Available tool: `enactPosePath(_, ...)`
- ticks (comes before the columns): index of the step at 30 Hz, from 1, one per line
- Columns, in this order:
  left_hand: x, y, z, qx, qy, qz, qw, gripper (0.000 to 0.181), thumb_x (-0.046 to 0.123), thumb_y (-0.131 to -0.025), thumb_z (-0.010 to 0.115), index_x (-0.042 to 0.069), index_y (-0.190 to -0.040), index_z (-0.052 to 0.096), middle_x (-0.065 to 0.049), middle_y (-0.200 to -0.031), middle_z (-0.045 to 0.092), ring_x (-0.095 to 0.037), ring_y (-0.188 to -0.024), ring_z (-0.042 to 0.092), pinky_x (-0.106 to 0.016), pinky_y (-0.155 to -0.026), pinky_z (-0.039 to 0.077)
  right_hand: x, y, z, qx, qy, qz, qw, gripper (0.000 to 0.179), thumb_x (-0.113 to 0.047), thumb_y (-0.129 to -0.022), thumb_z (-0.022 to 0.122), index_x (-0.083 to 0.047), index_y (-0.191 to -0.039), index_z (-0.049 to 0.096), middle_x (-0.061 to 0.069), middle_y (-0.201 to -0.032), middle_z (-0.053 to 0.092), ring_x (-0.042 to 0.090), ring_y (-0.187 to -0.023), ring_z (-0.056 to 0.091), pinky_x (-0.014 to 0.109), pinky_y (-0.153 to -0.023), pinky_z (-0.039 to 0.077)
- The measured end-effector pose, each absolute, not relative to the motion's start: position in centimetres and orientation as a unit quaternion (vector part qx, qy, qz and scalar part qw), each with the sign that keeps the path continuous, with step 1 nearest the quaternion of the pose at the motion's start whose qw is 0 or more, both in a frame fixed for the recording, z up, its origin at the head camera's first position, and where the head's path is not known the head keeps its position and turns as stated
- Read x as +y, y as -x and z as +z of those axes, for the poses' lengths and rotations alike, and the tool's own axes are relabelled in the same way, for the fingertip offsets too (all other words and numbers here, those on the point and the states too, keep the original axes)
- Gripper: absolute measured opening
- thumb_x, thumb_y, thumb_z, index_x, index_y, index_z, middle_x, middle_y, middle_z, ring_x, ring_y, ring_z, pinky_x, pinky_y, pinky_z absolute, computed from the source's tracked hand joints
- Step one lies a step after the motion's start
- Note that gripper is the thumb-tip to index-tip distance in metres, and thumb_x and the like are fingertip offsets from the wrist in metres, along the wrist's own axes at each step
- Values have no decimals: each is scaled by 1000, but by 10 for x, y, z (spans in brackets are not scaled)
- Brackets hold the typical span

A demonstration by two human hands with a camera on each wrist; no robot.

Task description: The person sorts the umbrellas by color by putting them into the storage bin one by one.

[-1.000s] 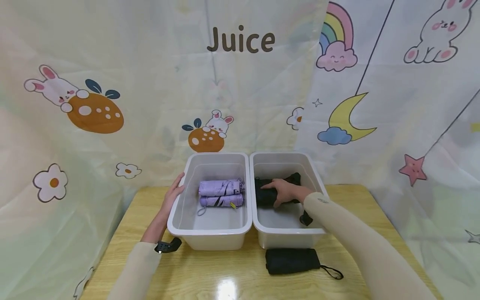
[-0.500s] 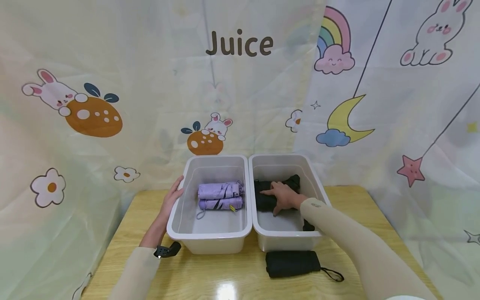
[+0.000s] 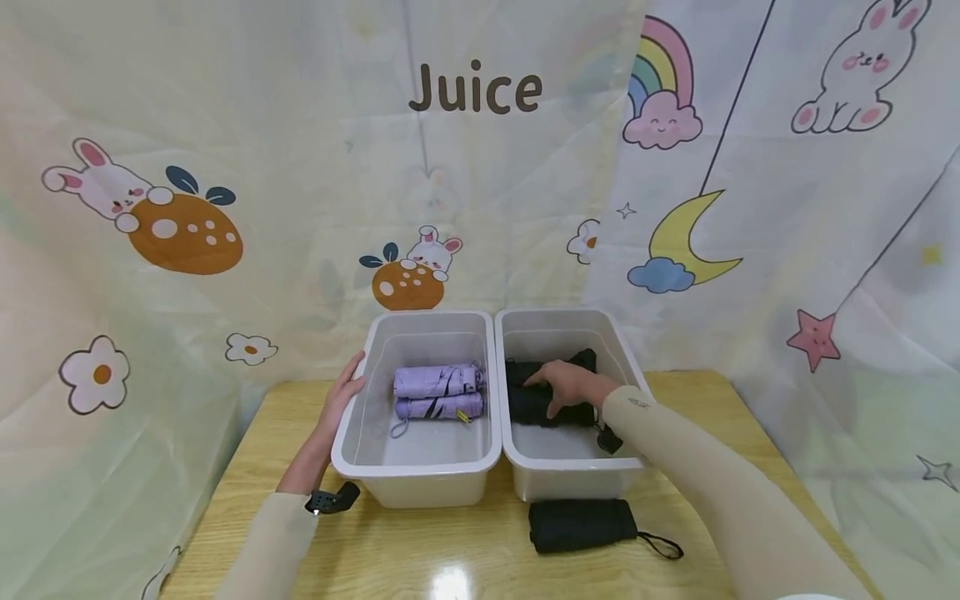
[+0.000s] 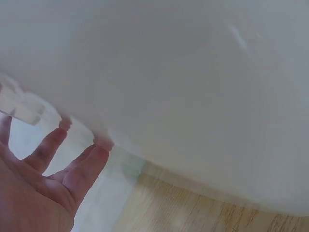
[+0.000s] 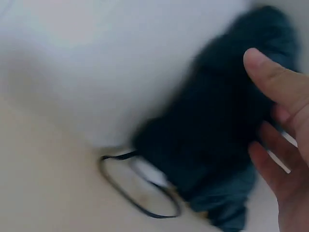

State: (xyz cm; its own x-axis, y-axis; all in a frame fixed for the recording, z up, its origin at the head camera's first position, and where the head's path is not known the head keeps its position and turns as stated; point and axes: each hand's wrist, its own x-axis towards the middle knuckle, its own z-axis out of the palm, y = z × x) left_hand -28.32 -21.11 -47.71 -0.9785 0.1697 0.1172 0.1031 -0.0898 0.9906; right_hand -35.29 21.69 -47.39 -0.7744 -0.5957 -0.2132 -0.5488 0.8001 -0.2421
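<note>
My left hand (image 3: 341, 402) rests along the outer left wall of the left white bin (image 3: 412, 472), its fingers extended and fingertips touching the plastic in the left wrist view. My right hand (image 3: 572, 388) reaches into the right white bin (image 3: 577, 467), over black folded umbrellas (image 3: 528, 406) that lie side by side. In the right wrist view the thumb and fingers are spread loosely over a dark folded umbrella (image 5: 207, 116) with a wrist loop. The palm side is partly hidden. Two purple folded umbrellas (image 3: 438, 382) lie together in the left bin.
Another black folded umbrella (image 3: 581, 525) with a cord loop lies on the wooden table (image 3: 375, 550) in front of the right bin. Both bins stand side by side against a printed cloth backdrop (image 3: 300, 208).
The near black umbrella in the right bin has shifted slightly, and its strap end shows again beside the right sleeve. The left hand stays at the bin wall. The head view has moved slightly.
</note>
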Motion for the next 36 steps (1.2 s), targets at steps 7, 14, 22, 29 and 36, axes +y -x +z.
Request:
enactPosePath(7, -212, 281, -478, 673, -106, 731, 23, 55, 20, -107, 34, 13, -157, 13, -24, -154, 23, -45, -129, 37, -51, -96, 45, 219, 328, -409, 931, 316, -173, 55, 46, -19, -83, 79, -4, -124, 65, 11, -118, 63, 31, -107, 58, 45, -90, 48)
enactPosePath(14, -211, 279, -480, 680, -93, 726, 31, 55, 19, -107, 33, 14, -157, 12, -22, -155, 22, -44, -129, 35, -49, -97, 44, 225, 264, -341, 909, 338, -242, -24, 34, -22, -89, 73, -12, -120, 67, 0, -111, 63, 18, -99, 56, 39, -79, 51)
enactPosePath(22, -213, 282, -473, 678, -102, 728, 25, 54, 20, -107, 32, 13, -157, 11, -23, -155, 21, -37, -127, 39, -40, -93, 48, 214, 177, -305, 895, 421, -124, -85, 28, -31, -88, 74, -21, -114, 70, -9, -104, 61, 6, -79, 57, 26, -68, 51)
enactPosePath(29, -213, 282, -471, 666, -91, 739, 42, 56, 19, -107, 32, 16, -158, 8, -18, -159, 15, -43, -135, 28, -43, -100, 43, 200, 133, -336, 839, 519, -78, -141, 24, -27, -82, 78, -20, -104, 72, -9, -91, 62, 7, -76, 58, 23, -65, 50)
enactPosePath(36, -211, 282, -474, 664, -88, 742, 35, 55, 20, -107, 32, 17, -158, 10, -17, -158, 18, -45, -135, 28, -51, -103, 38, 198, 112, -393, 851, 522, -68, 3, 30, -34, -87, 74, -25, -115, 67, -11, -99, 58, 2, -82, 55, 19, -67, 48)
